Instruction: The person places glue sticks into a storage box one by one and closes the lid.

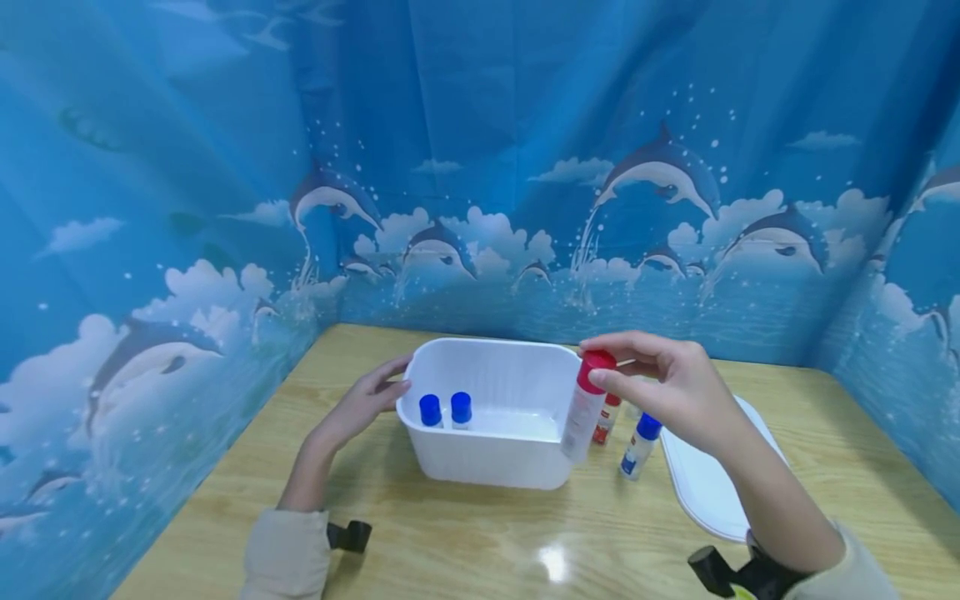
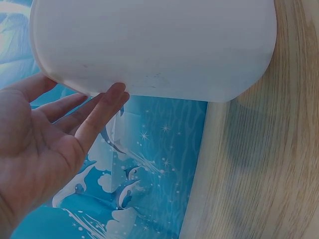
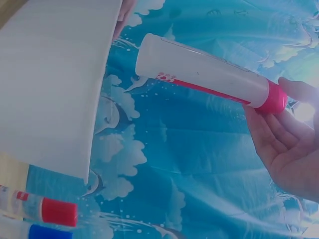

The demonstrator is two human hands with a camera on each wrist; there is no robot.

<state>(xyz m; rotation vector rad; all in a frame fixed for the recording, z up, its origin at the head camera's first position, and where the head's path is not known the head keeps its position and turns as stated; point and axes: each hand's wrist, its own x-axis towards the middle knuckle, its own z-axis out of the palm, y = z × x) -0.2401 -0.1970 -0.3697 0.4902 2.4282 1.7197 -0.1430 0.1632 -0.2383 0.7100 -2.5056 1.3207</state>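
My right hand (image 1: 675,387) pinches the red cap of a white glue stick (image 1: 583,417) between thumb and fingers. It hangs slightly tilted, cap up, overlapping the right end of a white plastic box (image 1: 491,458) in the head view. In the right wrist view, the glue stick (image 3: 209,72) is apart from the box wall (image 3: 50,84). My left hand (image 1: 367,396) holds the box's left end, thumb at the rim and fingers along the outside wall (image 2: 164,50). Inside the box stand two blue-capped glue sticks (image 1: 431,410), their lower parts hidden by the front wall.
Right of the box stand a blue-capped glue stick (image 1: 639,447) and a red-capped one (image 1: 606,421), partly hidden by the held one. A white lid (image 1: 708,487) lies flat on the wooden table (image 1: 450,542), under my right forearm. A dolphin-print curtain (image 1: 480,208) surrounds the table.
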